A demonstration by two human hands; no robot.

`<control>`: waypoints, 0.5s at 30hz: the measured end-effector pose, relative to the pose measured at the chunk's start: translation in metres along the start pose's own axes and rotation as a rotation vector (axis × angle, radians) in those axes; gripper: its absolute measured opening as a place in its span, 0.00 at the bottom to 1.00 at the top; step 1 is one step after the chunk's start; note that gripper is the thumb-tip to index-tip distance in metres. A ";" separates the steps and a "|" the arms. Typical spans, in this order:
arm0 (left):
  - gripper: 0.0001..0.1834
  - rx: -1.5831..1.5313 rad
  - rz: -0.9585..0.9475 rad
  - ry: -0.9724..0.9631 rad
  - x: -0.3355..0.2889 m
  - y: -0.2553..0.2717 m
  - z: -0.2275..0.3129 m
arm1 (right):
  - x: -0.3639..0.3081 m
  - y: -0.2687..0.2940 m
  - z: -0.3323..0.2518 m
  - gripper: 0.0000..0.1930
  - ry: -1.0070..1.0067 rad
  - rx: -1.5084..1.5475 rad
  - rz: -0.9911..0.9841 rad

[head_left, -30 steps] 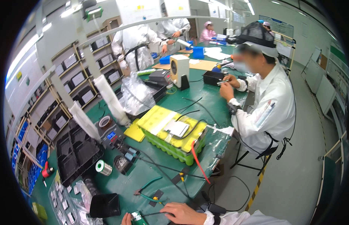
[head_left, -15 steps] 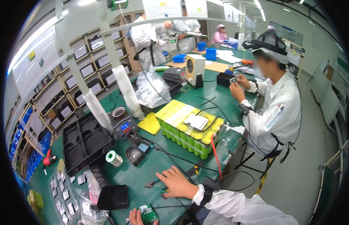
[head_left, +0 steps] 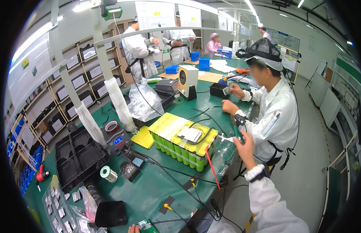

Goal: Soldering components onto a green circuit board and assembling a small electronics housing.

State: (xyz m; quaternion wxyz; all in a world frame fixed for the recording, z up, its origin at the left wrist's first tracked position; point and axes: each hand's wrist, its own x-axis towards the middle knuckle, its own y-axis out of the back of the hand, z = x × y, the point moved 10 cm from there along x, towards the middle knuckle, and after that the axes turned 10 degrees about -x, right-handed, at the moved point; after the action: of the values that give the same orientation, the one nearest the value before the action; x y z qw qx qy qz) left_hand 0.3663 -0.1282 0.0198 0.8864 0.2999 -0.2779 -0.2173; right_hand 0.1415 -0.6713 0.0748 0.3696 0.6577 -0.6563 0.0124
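My right hand (head_left: pixel 246 150) is raised past the right edge of the bench, closed around green-handled pliers (head_left: pixel 237 133). The jaws of the pliers are hard to make out against the co-worker's sleeve. At the lower edge, my left hand (head_left: pixel 134 229) shows only its fingers, gripping the side of a green circuit board (head_left: pixel 146 226). A black cable (head_left: pixel 174 221) runs right from the board. Beyond both hands stands a battery pack (head_left: pixel 180 143) of green cells with a yellow top, a white module on it and a red wire hanging down.
A soldering station (head_left: pixel 120 141), solder spool (head_left: pixel 108 174) and black tray (head_left: pixel 77 157) occupy the left side. Small parts fill a clear blister tray (head_left: pixel 58 207). A co-worker (head_left: pixel 279 105) sits at right, near my right hand. Loose cables cross the bench's front edge.
My right hand has picked up the green-handled pliers from the bench and moved right and upward with them. My left hand stays at the circuit board. The view has shifted somewhat.
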 end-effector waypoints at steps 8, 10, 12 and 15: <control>0.42 0.060 0.033 0.001 -0.005 0.002 -0.003 | 0.024 -0.084 0.070 0.30 0.048 -0.619 0.022; 0.42 0.077 0.045 0.017 -0.007 0.004 -0.004 | 0.023 -0.088 0.067 0.32 0.067 -0.639 0.049; 0.41 0.062 0.058 0.012 -0.006 0.003 -0.002 | 0.027 -0.091 0.072 0.36 0.051 -0.635 -0.001; 0.41 0.059 0.063 -0.018 -0.006 0.002 0.002 | 0.019 -0.080 0.065 0.40 0.169 -0.570 0.085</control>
State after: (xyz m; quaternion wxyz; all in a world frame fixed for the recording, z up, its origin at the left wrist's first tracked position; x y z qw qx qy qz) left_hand 0.3614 -0.1243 0.0201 0.8810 0.3149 -0.3017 -0.1835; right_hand 0.1836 -0.7308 -0.0010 0.5916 0.4961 -0.6272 -0.1022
